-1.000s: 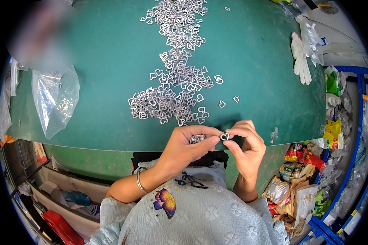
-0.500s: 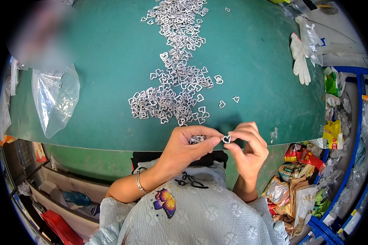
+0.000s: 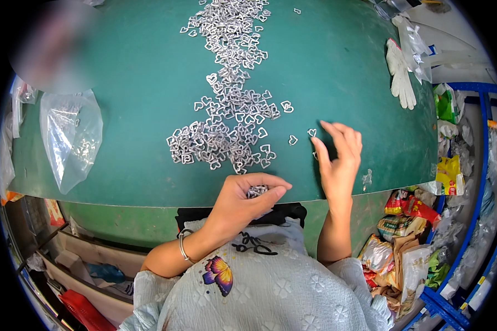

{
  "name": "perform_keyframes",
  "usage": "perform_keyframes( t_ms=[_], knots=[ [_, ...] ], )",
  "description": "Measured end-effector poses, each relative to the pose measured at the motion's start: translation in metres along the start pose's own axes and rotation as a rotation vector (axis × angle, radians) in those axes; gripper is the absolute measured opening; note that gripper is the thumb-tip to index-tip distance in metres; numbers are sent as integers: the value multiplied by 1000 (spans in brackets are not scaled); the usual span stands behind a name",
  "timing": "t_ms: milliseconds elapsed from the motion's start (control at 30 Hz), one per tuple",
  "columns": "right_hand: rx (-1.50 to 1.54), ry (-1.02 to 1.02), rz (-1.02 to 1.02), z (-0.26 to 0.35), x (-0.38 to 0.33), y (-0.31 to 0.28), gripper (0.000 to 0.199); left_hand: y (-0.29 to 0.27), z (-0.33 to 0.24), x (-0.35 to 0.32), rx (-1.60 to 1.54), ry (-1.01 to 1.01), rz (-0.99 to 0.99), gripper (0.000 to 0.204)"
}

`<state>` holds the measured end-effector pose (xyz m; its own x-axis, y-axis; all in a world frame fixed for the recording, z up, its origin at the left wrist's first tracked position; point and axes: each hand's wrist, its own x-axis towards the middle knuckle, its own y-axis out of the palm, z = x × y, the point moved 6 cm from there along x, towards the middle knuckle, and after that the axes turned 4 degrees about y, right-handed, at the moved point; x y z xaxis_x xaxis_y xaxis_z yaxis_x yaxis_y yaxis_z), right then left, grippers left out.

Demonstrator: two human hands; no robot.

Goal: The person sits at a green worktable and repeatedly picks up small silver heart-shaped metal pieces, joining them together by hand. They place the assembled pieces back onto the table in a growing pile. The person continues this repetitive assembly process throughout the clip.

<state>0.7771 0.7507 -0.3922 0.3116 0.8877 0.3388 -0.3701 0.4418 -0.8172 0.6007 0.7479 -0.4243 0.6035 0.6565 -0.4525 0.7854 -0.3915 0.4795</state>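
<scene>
Over the near edge of the table, my left hand is curled around several small silver heart-shaped metal pieces. Its thumb and forefinger lie close together, with no piece showing at their tips. My right hand is over the green tabletop, thumb and fingers apart. One loose heart piece lies close to these fingertips, and another a little to its left. Something small and pale shows beside the right thumb, mostly hidden. A long heap of the same heart pieces stretches away up the middle of the table.
A clear plastic bag lies at the left of the green table. At the far right are a white glove and more clear plastic. Beyond the table's right edge, colourful packets sit beside a blue metal rack.
My right hand has moved forward from my left hand onto the table, and its fingers have spread. The heart piece it pinched no longer shows between its fingertips. My left hand stays closed.
</scene>
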Motion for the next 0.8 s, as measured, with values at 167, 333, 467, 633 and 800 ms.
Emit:
perform_keyframes(
  t_ms=[167,333,467,633,800],
  knots=[
    [23,-9,-33,6,6,2,23,-4,-2,0,-24,-8,-6,15],
    [518,207,42,20,-13,-11,21,-4,-5,2,-97,32,-68,15],
    [680,122,146,46,-24,-17,25,-3,-8,2,-112,56,-86,13],
    [874,205,177,50,-31,-18,27,-2,-12,-1,-103,93,-68,13],
    [1091,334,233,49,-39,-13,27,0,-19,-4,-135,148,-33,9]
  ],
)
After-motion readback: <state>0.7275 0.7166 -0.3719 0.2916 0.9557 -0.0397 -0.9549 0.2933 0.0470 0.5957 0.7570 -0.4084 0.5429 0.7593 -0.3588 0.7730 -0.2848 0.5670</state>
